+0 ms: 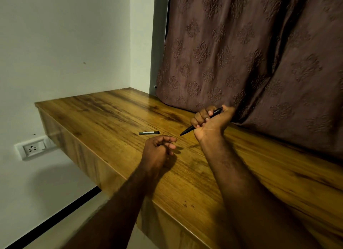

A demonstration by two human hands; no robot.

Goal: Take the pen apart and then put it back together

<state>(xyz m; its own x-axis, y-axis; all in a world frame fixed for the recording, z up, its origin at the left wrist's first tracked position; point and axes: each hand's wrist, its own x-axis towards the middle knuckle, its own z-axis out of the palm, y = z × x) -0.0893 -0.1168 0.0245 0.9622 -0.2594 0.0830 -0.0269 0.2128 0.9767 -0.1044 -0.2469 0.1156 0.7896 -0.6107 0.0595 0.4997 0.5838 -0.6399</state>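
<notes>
Partly apart: piece (149,132) lay on desk (111,109) (cap, probably). Right hand (207,118) fisted round pen (188,130); left hand (159,148) loose, apparently empty. Reassembly likely left.

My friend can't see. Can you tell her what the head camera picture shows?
A person's right hand grips a black pen in its fist above a wooden table, tip pointing down and left. The left hand is loosely curled, empty, near a small dark piece lying on the table. A brown patterned curtain hangs behind.
</notes>
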